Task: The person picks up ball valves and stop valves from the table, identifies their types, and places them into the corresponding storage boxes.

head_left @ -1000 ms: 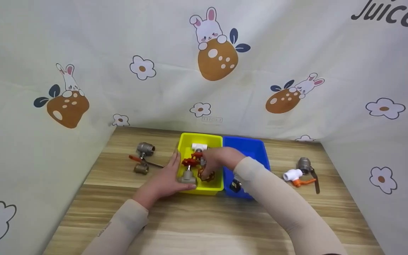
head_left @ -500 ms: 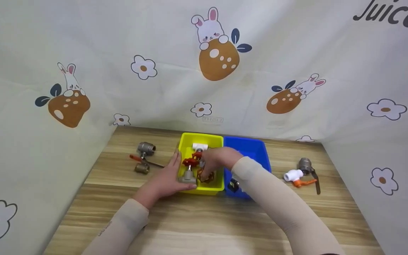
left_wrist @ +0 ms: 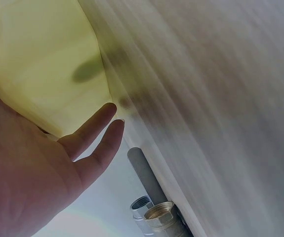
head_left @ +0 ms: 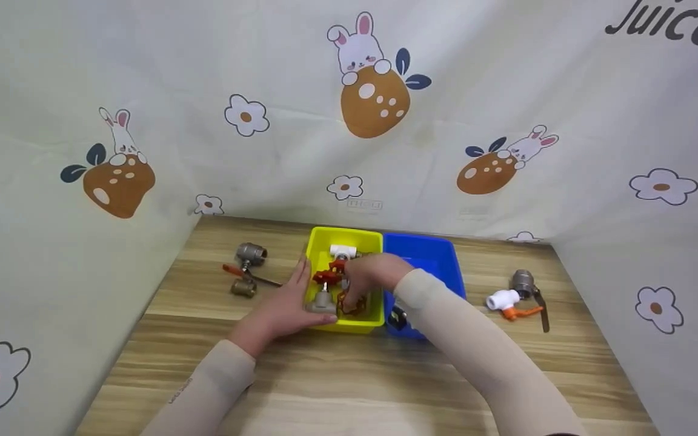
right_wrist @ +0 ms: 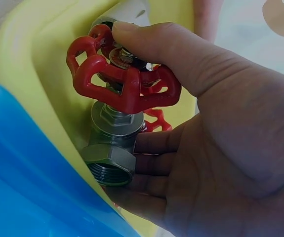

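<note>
The right hand (head_left: 376, 270) grips a red-wheeled metal valve (right_wrist: 114, 121) inside the yellow bin (head_left: 358, 327). Only the right wrist view shows the valve's threaded mouth, with thumb across the wheel and fingers behind the body. The left hand (head_left: 281, 310) lies straight-fingered along the bin's left side; the left wrist view details two fingers parted.

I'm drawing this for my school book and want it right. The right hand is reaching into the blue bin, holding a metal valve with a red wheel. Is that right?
Not quite: the right hand is in the yellow bin, not the blue bin beside it, as the head view shows. It is holding a metal valve with a red wheel.
</note>
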`<state>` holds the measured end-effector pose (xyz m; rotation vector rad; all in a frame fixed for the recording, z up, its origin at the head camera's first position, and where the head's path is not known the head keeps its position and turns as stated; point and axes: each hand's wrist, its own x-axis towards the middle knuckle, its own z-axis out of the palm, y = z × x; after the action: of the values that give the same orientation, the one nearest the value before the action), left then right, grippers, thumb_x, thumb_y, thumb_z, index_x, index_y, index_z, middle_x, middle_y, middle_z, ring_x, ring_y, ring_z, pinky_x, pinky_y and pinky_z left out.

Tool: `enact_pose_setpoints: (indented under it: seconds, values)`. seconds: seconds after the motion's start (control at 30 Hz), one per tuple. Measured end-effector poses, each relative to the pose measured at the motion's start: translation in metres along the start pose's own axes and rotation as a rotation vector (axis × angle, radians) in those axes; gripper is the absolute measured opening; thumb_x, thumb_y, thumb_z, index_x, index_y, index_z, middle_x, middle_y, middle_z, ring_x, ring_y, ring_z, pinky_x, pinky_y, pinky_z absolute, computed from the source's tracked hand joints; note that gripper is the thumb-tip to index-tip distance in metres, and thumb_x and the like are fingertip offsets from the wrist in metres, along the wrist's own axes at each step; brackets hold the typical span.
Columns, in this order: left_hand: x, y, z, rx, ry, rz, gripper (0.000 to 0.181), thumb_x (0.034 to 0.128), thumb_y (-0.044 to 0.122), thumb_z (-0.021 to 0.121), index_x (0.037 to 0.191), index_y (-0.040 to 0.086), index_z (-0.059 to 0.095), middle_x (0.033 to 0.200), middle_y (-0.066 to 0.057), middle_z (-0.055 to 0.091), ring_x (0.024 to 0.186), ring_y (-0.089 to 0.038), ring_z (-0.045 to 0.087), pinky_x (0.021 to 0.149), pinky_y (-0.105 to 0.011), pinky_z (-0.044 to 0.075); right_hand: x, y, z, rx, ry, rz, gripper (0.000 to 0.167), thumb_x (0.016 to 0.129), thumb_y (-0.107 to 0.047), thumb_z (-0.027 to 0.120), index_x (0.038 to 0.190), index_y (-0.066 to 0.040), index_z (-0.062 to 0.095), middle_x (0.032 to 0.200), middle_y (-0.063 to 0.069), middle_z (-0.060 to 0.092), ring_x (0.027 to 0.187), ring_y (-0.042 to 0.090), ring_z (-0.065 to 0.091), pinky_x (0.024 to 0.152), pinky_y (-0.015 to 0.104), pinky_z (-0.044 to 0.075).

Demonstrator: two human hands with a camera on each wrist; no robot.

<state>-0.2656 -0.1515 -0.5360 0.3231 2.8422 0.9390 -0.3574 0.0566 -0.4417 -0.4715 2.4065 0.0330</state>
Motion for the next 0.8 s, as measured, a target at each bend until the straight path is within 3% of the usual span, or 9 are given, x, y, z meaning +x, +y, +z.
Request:
enact_pose_setpoints:
  seconds: [0.2,0.57,0.8]
  values:
    - [-0.001,0.0,0.0,0.004,0.0,-0.013,0.146,0.0776,0.085,0.082,0.179,0.017,0.002,0.185,-0.004,-0.004,0.138,-0.045,0.062,0.11,-0.058,0.055,-0.003,-0.002,-0.001,0.023,0.009,0.023,0.058,0.081,-0.047,0.101,0.125,-0.017,0.078,0.104,-0.002,0.077,0.099,0.024,0.071,0.1,0.049,0.06]
    - [-0.001,0.0,0.0,-0.014,0.005,-0.003,0.144,0.08,0.081,0.084,0.179,0.016,0.002,0.186,-0.007,-0.003,0.144,-0.044,0.057,0.115,-0.059,0.051,-0.006,-0.012,-0.001,0.09,-0.027,0.178,0.051,0.076,-0.037,0.105,0.116,-0.018,0.082,0.106,0.002,0.076,0.11,0.027,0.073,0.102,0.052,0.061]
    - [-0.002,0.002,0.0,-0.02,-0.007,-0.005,0.143,0.081,0.08,0.083,0.179,0.019,0.0,0.185,-0.006,-0.006,0.145,-0.044,0.056,0.117,-0.058,0.05,-0.007,-0.017,-0.003,0.14,-0.025,0.262,0.047,0.072,-0.032,0.107,0.109,-0.017,0.081,0.106,0.004,0.075,0.107,0.028,0.072,0.101,0.055,0.061]
